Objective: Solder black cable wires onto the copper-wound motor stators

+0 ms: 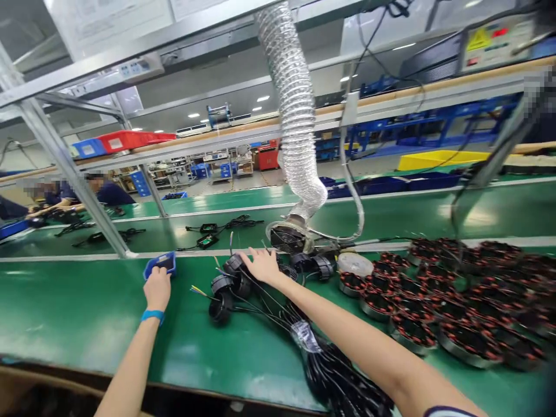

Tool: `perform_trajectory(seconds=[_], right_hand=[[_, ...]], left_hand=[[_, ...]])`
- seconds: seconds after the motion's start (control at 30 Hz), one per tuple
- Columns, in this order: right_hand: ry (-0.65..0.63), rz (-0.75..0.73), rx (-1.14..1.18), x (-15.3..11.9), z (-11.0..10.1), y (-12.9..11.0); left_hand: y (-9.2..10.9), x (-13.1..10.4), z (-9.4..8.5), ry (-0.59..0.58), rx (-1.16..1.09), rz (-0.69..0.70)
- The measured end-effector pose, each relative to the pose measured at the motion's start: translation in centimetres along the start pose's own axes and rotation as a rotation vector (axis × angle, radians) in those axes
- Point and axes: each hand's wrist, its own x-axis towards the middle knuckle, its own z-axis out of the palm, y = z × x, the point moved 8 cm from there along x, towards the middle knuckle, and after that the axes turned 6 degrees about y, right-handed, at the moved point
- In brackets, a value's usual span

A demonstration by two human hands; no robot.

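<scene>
Head view: at eight o'clock the left hand [157,288] is resting over a blue bin [171,267], its hidden fingertips leaving any grip unclear. Near seven, the right hand [263,267] is lying wide-fingered beside black caps [222,283]. Its forearm [347,339], catching the crossing cables [332,370], could be dragging caps askew. At five, the frame is cutting off the cables' tail.
</scene>
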Motion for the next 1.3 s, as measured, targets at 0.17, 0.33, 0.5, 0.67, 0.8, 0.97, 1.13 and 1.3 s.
perform_trajectory(seconds=[0.17,0.33,0.5,0.67,0.8,0.97,1.13,1.3], right_hand=[[-0.112,-0.253,0.173,-1.1,2.6,-3.3],[-0.229,-0.417,0.338,-3.8,3.2,-8.4],[-0.359,-0.593,0.517,-8.0,2.8,-12.9],[-0.412,-0.724,0.455,-10.2,1.0,-14.7],[-0.024,-0.665,0.131,-7.1,-2.0,-10.6],[0.164,-0.236,-0.256,-3.0,-1.3,-0.4],[-0.154,-0.155,0.073,-3.3,3.4,1.1],[-0.338,-0.366,0.333,-5.1,4.2,-4.4]], left_hand=[[0.9,-0.9,1.8,-0.015,-0.049,-0.035],[1.4,-0.8,1.7,0.006,-0.114,-0.007],[0.7,1.9,2.0,-0.03,-0.153,-0.066],[0.6,4.5,4.1,-0.154,-0.204,-0.146],[0.5,4.6,5.5,-0.242,-0.243,-0.161],[0.0,4.1,6.2,-0.3,-0.263,-0.132],[-0.3,3.9,6.4,-0.317,-0.253,-0.153],[-0.3,3.9,6.6,-0.315,-0.262,-0.155]])
